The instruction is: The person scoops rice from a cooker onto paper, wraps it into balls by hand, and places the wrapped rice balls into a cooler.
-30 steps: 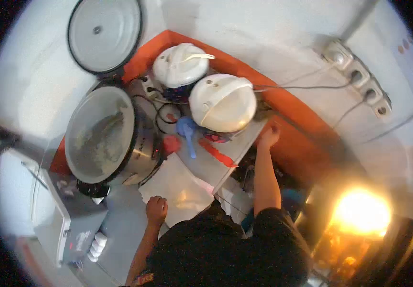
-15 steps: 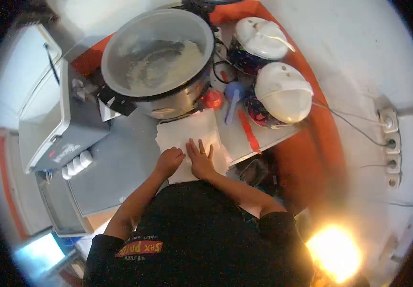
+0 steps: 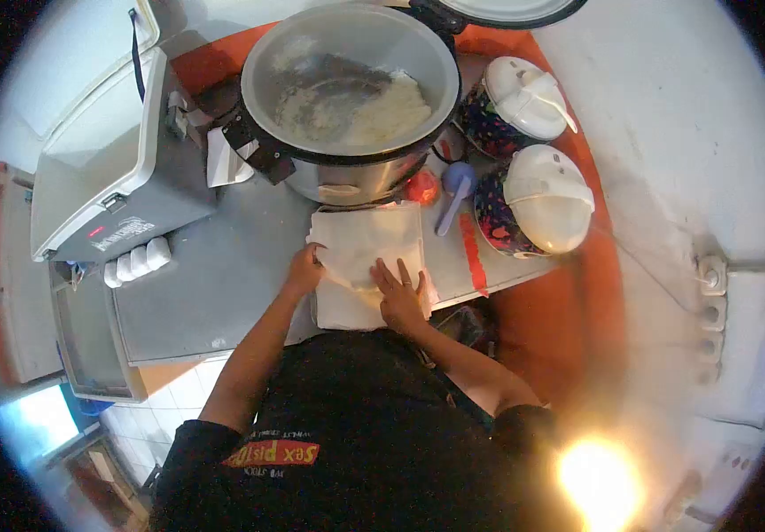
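A stack of whitish paper sheets [image 3: 369, 232] lies on the counter right in front of my body. At the stack's left edge my left hand [image 3: 305, 270] is closed on the side of the top sheet, which looks slightly raised and creased between my hands. My right hand [image 3: 402, 300] rests flat on the sheets toward the right, its fingers spread, a ring on one of them. Just beyond the paper stands a large rice cooker pot [image 3: 347, 182] with some white rice left inside.
A blue rice scoop [image 3: 456, 197] and a red round object [image 3: 422, 186] lie right of the cooker. Two white-lidded patterned containers [image 3: 549, 199] stand farther right. On the left are an open grey cooler box [image 3: 156, 168] and several white cups [image 3: 139, 262] on the grey counter [image 3: 241, 239].
My left hand has moved left to the paper's edge and pulls up part of the top sheet. My right hand stays flat on the stack. The camera view has shifted.
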`<act>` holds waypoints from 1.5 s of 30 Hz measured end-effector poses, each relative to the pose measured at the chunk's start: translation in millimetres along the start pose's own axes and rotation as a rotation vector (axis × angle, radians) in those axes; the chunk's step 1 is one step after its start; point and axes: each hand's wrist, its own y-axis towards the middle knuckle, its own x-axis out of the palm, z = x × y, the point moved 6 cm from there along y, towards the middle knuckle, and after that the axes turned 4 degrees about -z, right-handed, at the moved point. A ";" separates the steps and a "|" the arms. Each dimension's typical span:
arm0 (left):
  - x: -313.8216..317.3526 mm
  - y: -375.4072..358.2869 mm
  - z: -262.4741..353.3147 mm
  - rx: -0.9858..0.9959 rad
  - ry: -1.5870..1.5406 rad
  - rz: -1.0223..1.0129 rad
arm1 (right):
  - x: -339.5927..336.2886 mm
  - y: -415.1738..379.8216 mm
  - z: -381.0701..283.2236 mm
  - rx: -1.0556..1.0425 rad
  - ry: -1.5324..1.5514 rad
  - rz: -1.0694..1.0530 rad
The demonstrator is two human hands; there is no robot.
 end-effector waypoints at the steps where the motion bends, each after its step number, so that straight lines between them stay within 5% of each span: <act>1: -0.7 -5.9 -1.5 -0.153 -0.130 0.037 | -3.2 1.3 -0.8 -0.016 0.006 0.032; 3: 10.9 -34.5 8.7 -0.197 -0.220 -0.007 | -4.7 1.8 0.5 -0.008 0.017 -0.016; 6: 55.4 -72.5 -27.9 -0.111 0.168 -0.305 | -0.1 -3.3 5.2 -0.020 0.077 -0.015; 9: 67.6 -81.8 -38.3 -0.196 -0.185 -0.424 | -13.8 -6.6 0.6 -0.034 0.143 0.032; 11: 66.0 -82.3 -17.5 -0.625 -1.083 -0.424 | -13.4 -7.9 -1.8 -0.028 0.157 0.018; 12: 63.2 -80.7 -4.7 -0.626 -1.084 -0.422 | -7.7 -5.3 0.9 -0.034 0.075 0.067; 17: 6.9 -65.7 111.6 0.548 0.156 0.242 | -18.0 31.6 20.6 -0.025 0.125 0.078; 19: 9.7 -54.6 141.4 0.682 0.399 0.175 | -28.6 49.2 21.8 -0.009 0.093 -0.066; 20: 17.6 -52.1 152.5 0.816 0.640 0.103 | -44.7 50.4 17.9 -0.122 0.101 0.122; 21: 21.2 -42.8 142.5 0.816 0.641 0.107 | -48.2 56.8 21.5 -0.125 0.100 0.123; 23: 47.8 -6.1 95.0 0.579 0.643 -0.253 | -44.3 74.3 26.1 -0.209 0.147 -0.092; 27: 40.0 15.0 67.2 0.338 0.514 -0.333 | -47.5 75.9 54.5 -0.175 0.322 -0.001; 30: 34.2 20.9 53.7 0.312 0.400 -0.279 | -43.7 72.5 58.8 -0.151 0.331 -0.016; 32: 21.6 18.2 60.6 0.399 0.422 -0.079 | -50.8 69.1 56.8 -0.182 0.321 0.341; 33: 22.1 15.6 61.7 0.394 0.422 -0.080 | -44.9 71.6 55.1 -0.183 0.324 0.338; 35: 9.1 -1.5 78.1 0.578 0.446 0.303 | -42.8 68.1 50.0 -0.219 0.270 0.567; 41: 32.1 -1.6 44.0 0.261 0.351 0.229 | 3.4 78.6 55.4 0.239 0.462 0.279; 45: 39.4 11.4 24.3 0.215 0.175 0.200 | 7.3 78.0 51.5 0.292 0.754 0.344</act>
